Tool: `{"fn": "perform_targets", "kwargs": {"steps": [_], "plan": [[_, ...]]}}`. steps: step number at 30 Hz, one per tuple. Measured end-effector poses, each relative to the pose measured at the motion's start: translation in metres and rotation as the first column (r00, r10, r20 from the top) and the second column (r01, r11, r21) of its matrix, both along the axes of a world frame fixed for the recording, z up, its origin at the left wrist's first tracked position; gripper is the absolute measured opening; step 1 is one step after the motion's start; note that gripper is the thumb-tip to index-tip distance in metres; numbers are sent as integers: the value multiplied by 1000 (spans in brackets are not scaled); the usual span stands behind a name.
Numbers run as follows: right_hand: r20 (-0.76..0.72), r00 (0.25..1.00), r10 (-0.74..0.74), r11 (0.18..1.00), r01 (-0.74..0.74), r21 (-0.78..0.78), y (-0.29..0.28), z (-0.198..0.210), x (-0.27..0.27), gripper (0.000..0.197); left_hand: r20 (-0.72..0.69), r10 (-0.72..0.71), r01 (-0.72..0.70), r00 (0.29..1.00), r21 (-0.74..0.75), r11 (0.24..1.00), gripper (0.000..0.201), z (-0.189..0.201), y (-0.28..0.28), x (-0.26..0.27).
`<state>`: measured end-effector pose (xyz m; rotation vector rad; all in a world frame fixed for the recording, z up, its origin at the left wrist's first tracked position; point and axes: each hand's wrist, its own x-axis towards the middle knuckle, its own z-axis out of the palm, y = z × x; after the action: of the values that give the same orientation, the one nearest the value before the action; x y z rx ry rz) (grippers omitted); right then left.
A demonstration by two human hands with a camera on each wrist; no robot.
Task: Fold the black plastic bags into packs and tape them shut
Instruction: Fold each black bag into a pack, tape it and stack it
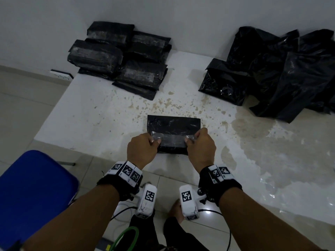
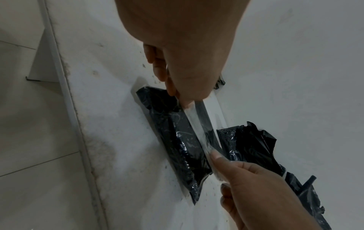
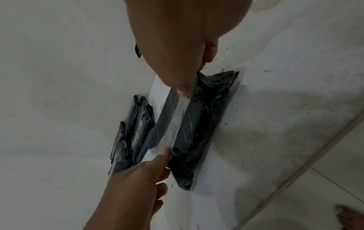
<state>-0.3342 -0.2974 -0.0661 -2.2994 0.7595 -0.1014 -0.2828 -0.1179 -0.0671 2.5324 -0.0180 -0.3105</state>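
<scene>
A folded black pack [image 1: 173, 124] lies flat near the front edge of the white table [image 1: 90, 124]. A strip of clear tape [image 1: 173, 139] is stretched taut across its near half. My left hand [image 1: 155, 140] pinches the strip's left end and my right hand [image 1: 188, 139] pinches the right end. In the left wrist view the tape [image 2: 199, 127] runs from my left hand [image 2: 177, 95] over the pack [image 2: 175, 140] to my right hand [image 2: 218, 157]. In the right wrist view the tape [image 3: 176, 121] spans the pack [image 3: 204, 124]. Whether it touches the plastic is unclear.
Several taped packs [image 1: 119, 57] are stacked at the table's back left against the wall. A heap of loose black bags [image 1: 275, 69] fills the back right. A blue seat [image 1: 34, 194] stands left of me. Brown stains mark the tabletop right of the pack.
</scene>
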Motion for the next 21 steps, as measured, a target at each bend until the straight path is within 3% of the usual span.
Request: {"fn": "perform_targets", "kwargs": {"steps": [9, 14, 19, 21], "plan": [[-49, 999, 12, 1000, -11, 11, -1, -7, -2, 30, -22, 0, 1, 1000, 37, 999, 34, -10, -1, 0], [-60, 998, 26, 1000, -26, 7, -3, -6, -1, 32, -53, 62, -59, 997, 67, 996, 42, -9, 3, -1], [-59, 998, 26, 1000, -26, 6, -4, -10, -2, 34, -108, 223, -229, 969, -46, 972, 82, -17, 9, 1], [-67, 997, 30, 1000, -30, -2, -4, -11, -2, 35, -227, 230, -268, 946, -153, 951, 82, -21, 9, 4]]}}
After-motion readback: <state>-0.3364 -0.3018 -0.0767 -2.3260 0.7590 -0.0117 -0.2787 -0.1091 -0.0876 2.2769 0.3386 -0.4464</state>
